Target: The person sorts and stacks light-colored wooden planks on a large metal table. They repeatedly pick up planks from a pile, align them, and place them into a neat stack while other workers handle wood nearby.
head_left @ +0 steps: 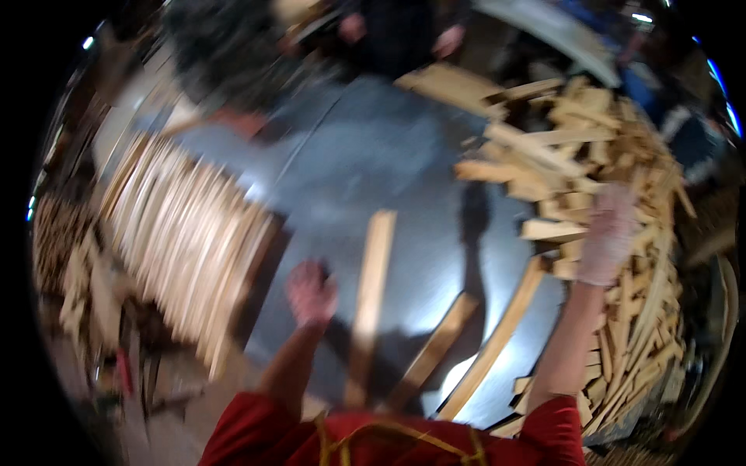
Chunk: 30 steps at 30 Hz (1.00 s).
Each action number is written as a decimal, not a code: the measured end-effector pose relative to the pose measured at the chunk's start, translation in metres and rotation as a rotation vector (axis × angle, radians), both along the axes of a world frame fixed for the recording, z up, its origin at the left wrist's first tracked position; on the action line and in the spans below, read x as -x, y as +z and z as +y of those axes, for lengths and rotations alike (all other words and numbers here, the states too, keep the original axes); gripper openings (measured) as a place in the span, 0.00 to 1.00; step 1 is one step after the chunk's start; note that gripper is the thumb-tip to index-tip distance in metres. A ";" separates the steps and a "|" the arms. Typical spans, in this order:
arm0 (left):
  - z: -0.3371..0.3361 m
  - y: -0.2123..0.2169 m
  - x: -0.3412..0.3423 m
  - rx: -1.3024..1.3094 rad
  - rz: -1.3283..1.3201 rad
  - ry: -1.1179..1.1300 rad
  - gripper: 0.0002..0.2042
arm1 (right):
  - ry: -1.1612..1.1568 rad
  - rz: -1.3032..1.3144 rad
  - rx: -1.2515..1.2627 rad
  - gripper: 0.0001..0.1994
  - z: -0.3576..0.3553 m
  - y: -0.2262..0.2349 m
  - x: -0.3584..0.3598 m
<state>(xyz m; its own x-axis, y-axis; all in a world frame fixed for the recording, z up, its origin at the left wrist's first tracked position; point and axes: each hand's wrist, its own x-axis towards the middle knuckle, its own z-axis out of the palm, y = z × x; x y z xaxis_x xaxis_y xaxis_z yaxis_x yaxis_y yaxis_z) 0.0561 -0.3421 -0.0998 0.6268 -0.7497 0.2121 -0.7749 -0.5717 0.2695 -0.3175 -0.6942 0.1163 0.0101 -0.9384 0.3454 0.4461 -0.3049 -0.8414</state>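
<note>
My left hand [312, 293] hovers over the grey metal table [342, 167], holding nothing that I can see, thumb apart from the fingers. Just to its right lies a long wooden strip [371, 291], pointing away from me. Two more lie farther right: a shorter wooden strip [435, 348] and a longer wooden strip [497, 334], both slanting up to the right. My right hand [608, 233], pale and perhaps gloved, is over the jumbled pile of wood pieces [571, 147] at the table's right side. Motion smears its fingers, so their grip is unclear.
A row of wooden strips [190, 245] stands packed side by side on the left. A wide board [451, 87] sits at the far edge beside the pile. Across the table stands another person [396, 35], both hands lowered. More wood [89, 279] is heaped at far left.
</note>
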 end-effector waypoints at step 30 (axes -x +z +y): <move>0.231 0.059 -0.083 -0.064 1.125 -0.138 0.17 | 0.036 1.195 -0.138 0.37 0.390 -0.201 -0.220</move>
<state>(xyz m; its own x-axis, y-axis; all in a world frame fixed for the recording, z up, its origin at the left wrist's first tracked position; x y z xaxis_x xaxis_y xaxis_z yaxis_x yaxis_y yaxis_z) 0.1390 -0.1116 -0.0404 0.3486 -0.8161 -0.4609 -0.1688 -0.5383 0.8257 -0.0979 -0.3045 -0.0850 0.2820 -0.9594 -0.0031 -0.6312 -0.1831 -0.7537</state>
